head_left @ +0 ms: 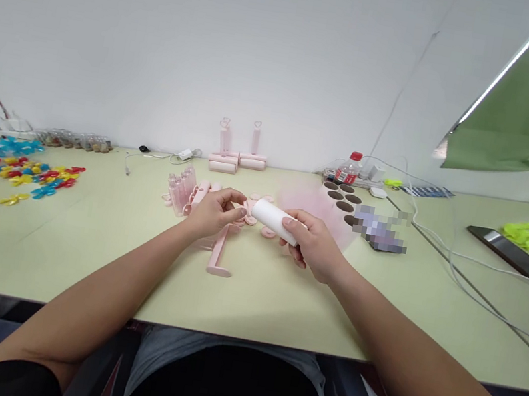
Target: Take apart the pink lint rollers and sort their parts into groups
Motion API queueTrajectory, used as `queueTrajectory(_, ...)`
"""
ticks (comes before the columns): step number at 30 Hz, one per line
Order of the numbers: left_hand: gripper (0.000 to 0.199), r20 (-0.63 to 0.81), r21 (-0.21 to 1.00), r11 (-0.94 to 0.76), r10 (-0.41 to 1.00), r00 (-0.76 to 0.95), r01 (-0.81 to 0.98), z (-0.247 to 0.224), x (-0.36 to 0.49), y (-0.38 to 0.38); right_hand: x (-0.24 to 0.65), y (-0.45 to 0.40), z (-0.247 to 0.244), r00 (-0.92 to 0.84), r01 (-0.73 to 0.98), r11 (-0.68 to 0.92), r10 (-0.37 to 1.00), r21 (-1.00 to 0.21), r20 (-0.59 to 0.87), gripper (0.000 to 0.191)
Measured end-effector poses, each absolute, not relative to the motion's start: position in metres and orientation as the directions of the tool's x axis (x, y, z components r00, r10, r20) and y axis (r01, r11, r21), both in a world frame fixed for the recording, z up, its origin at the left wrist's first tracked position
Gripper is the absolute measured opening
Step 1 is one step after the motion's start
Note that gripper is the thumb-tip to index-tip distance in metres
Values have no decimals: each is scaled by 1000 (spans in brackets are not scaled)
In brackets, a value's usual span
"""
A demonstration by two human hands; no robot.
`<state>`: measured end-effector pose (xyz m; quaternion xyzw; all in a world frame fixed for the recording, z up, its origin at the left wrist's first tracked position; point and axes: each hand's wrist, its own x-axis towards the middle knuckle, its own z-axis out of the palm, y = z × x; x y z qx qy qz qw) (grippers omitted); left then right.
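Observation:
My right hand (315,244) is wrapped round a white sticky-paper roll (274,218), tilted above the table with its far end toward my left hand. My left hand (216,212) is close to that end, thumb and forefinger slightly apart, with nothing clearly held between them. Below my left hand lies a pink plastic frame (218,251) with a flat oval end. Small round pink caps (267,232) are scattered behind the roll. Pink handle pieces (180,187) stand in a cluster beyond my left hand, partly hidden by it.
Pink lint rollers (224,163) rest against the wall. Several brown upright tubes (344,206), a cola bottle (349,169) and a blurred phone-like item (381,231) are at right. Colourful plastic pieces (45,175) lie left. A white cable (443,248) crosses near a black phone (513,254).

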<state>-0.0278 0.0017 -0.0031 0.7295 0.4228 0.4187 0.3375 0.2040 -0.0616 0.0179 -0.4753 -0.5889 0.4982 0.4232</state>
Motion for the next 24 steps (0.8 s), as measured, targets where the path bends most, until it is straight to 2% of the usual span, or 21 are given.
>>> queueTrajectory(4, 28, 401, 692, -449, 890, 215, 566, -7, -25, 5, 200, -65, 17, -197, 136, 85, 979, -987, 58, 32)
queueTrajectory(7, 25, 466, 655, -451, 873, 145, 606, -8, -24, 6, 200, -65, 16, -201, 140, 81, 978, -987, 52, 32)
queueTrajectory(10, 29, 475, 730, -477, 869, 140, 489, -5, -23, 3, 198, -64, 14, -196, 140, 66, 980, -988, 38, 31)
queueTrajectory(13, 41, 413, 817, -478, 875, 252, 323, 0, -21, -6, 194, -65, 11, -203, 101, 33, 979, -994, 12, 34)
queueTrajectory(16, 44, 320, 872, -419, 879, 354, 251, 2, -16, -14, 189, -67, 9, -255, -16, -30, 967, -999, -24, 37)
queueTrajectory(20, 50, 222, 939, -293, 916, 335, 178, 5, -14, -17, 186, -70, 11, -399, -240, -168, 915, -956, -61, 45)
queueTrajectory(24, 54, 208, 964, -248, 929, 307, 98, 9, -16, -17, 188, -70, 13, -485, -299, -215, 873, -930, -46, 56)
